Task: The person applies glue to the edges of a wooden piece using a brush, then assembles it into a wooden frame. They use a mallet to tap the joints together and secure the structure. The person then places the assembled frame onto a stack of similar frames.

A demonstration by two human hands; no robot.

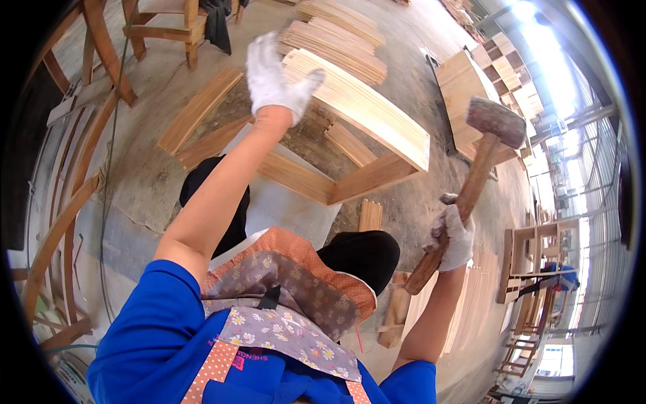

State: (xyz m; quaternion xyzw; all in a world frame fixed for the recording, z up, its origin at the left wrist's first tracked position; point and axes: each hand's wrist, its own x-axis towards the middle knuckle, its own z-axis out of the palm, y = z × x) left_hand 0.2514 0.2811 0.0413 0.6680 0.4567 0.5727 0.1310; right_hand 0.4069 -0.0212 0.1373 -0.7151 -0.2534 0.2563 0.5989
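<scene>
My right hand (455,236), in a soiled white work glove, is wrapped round the wooden handle of a sledgehammer (496,121). Its blocky, worn head is raised on the right, apart from the wood. My left hand (279,81), also gloved, has its fingers stretched out and thumb apart. It is over the far left end of a pale wooden board (367,111); whether it touches cannot be told. That board is joined at its right corner to a short board (375,176), which meets a near board (296,176) in a box-like frame in front of my knees.
Stacked pale boards (340,44) lie beyond the frame, with loose slats (198,111) at its left. A wooden trestle (161,30) stands far left. Large wooden panels (464,101) are at the right. More boards (471,303) lie by my right forearm. Another person (565,277) bends over far right.
</scene>
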